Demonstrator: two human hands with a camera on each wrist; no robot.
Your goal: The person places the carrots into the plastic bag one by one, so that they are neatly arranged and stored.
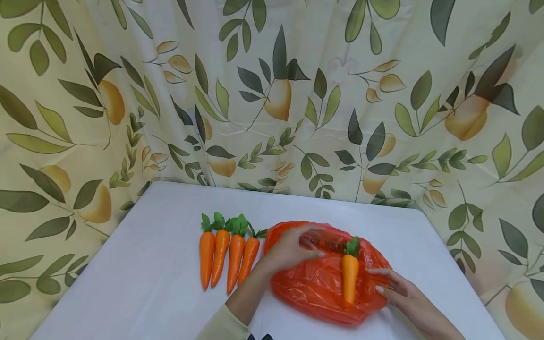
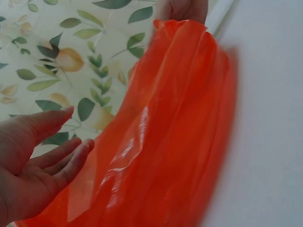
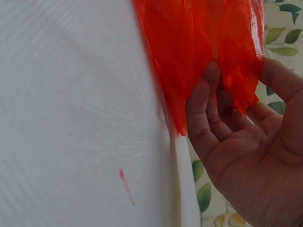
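Observation:
A red plastic bag (image 1: pixel 314 283) with dark printed letters lies spread on the table. One orange carrot (image 1: pixel 350 276) with a green top lies on its right part, the lower tip partly hidden by red plastic. My left hand (image 1: pixel 293 248) hovers at the bag's upper left, its fingers spread and relaxed; in the left wrist view the hand (image 2: pixel 42 161) holds nothing beside the bag (image 2: pixel 161 123). At the right edge, my right hand (image 1: pixel 403 295) has its fingers round the plastic. The right wrist view shows this hand (image 3: pixel 246 151) with the bag's end (image 3: pixel 199 56) between thumb and curled fingers.
Several more carrots (image 1: pixel 222 255) lie side by side on the white table (image 1: pixel 140 264), left of the bag and close to my left forearm. A curtain (image 1: pixel 272 104) printed with leaves and fruit hangs behind the table. A small red mark (image 3: pixel 126 185) shows on the white surface.

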